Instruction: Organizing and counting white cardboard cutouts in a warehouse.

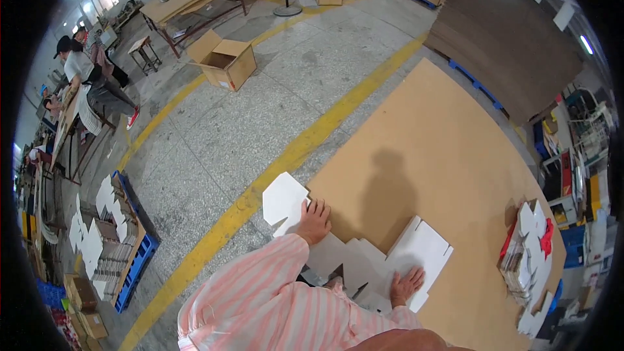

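Observation:
White die-cut cardboard blanks [422,247] lie in front of me at the near edge of a broad brown cardboard surface [448,143]. My left hand [313,222] rests on their left part, fingers slightly apart and pointing away from me. One white flap [284,198] sticks out beyond it to the left. Flat on the right part lies my right hand [407,286], its fingers stretched out. Neither hand has anything visible in its grasp. Part of the blanks is hidden by my striped sleeve and body.
At the right of the brown surface sits a stack of white blanks [530,253] with red cloth on it. More blanks [107,244] are stacked on a blue pallet [138,270] at the left. An open carton [229,68] stands on the floor. Other people work far left.

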`<state>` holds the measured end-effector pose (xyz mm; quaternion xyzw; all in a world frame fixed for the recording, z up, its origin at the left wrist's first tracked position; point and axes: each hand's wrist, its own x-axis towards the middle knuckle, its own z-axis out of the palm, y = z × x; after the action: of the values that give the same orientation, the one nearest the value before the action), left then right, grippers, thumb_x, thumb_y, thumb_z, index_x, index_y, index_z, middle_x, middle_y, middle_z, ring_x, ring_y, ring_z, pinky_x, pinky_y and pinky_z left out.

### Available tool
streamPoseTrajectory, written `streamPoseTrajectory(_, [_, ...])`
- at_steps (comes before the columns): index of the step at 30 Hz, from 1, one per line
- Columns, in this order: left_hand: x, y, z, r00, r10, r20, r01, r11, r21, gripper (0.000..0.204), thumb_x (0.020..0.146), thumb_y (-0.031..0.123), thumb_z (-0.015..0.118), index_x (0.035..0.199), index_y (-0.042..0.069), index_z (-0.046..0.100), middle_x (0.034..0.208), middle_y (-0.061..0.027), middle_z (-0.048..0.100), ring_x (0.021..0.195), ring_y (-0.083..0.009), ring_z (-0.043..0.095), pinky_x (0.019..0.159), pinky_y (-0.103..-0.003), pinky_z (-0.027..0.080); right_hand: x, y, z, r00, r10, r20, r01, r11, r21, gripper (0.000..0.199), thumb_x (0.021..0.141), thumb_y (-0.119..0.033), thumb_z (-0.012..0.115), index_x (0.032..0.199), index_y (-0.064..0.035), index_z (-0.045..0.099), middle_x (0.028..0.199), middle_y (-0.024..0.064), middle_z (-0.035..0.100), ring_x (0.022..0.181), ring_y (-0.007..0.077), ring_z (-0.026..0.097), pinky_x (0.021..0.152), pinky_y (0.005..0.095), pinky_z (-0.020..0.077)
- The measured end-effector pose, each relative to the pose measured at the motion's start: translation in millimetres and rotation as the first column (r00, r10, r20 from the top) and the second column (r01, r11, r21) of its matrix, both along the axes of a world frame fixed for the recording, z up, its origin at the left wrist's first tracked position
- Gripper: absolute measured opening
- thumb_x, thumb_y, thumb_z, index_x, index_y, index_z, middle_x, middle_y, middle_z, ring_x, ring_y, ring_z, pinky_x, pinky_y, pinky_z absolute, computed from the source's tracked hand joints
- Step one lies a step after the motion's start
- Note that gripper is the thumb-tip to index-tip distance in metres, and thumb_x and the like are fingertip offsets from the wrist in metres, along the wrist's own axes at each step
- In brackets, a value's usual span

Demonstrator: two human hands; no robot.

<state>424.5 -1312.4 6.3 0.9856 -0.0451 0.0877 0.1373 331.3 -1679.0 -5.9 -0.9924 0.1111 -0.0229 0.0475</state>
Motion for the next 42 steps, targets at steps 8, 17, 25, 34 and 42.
streamPoseTrajectory(8, [1,3,4,1.000,-0.028,-0.014,0.027,0.997,-0.074,0.048,0.083,0.035,0.045,0.118,0.002,0.045,0.126,-0.0166,0.039,0.121,-0.0318,0.030,0.102,-0.053,0.015,6,-13,2,1.000,-0.022,0.004,0.021,0.987,0.161,0.067,0.080,-0.041,0.054,0.131,-0.0037,0.032,0.138,0.0202,0.027,0.129,0.0367,0.021,0.103,0.0500,0.0165])
streamPoseTrajectory(17, [5,18,-1,0.999,0.029,-0.029,-0.038,0.917,-0.397,0.049,0.078,0.023,0.053,0.120,0.000,0.043,0.121,-0.0163,0.045,0.119,-0.0304,0.038,0.102,-0.054,0.014,-4,78,19,0.949,-0.263,0.172,0.236,0.958,0.161,0.059,0.074,-0.030,0.060,0.126,-0.0095,0.041,0.125,0.0164,0.040,0.116,0.0355,0.036,0.096,0.0495,0.0283])
streamPoseTrajectory(25, [21,122,8,0.988,0.068,0.141,0.019,0.842,-0.540,0.045,0.076,0.015,0.051,0.118,0.000,0.046,0.116,-0.0192,0.049,0.111,-0.0337,0.043,0.096,-0.043,0.032,1,75,30,0.959,-0.236,-0.154,0.258,0.955,0.145,0.056,0.069,-0.032,0.061,0.120,-0.0155,0.045,0.127,0.0142,0.036,0.116,0.0356,0.033,0.088,0.0530,0.0359])
streamPoseTrajectory(34, [28,189,-47,0.766,0.249,-0.592,-0.643,0.320,-0.696,0.049,0.073,0.032,0.057,0.101,-0.008,0.057,0.093,-0.0218,0.062,0.086,-0.0353,0.059,0.079,-0.037,0.045,12,61,37,0.966,-0.075,-0.246,0.098,0.992,0.081,0.064,0.064,-0.030,0.069,0.120,-0.0175,0.041,0.118,0.0148,0.040,0.109,0.0369,0.037,0.083,0.0512,0.0416])
streamPoseTrajectory(42, [18,190,-65,0.752,0.217,-0.623,-0.655,0.141,-0.742,0.046,0.071,0.031,0.063,0.098,-0.007,0.061,0.091,-0.0141,0.064,0.082,-0.0232,0.060,0.072,-0.033,0.046,1,60,44,0.985,-0.009,-0.171,0.030,0.992,0.121,0.061,0.064,-0.027,0.069,0.118,-0.0139,0.044,0.117,0.0153,0.041,0.106,0.0365,0.039,0.080,0.0489,0.0433])
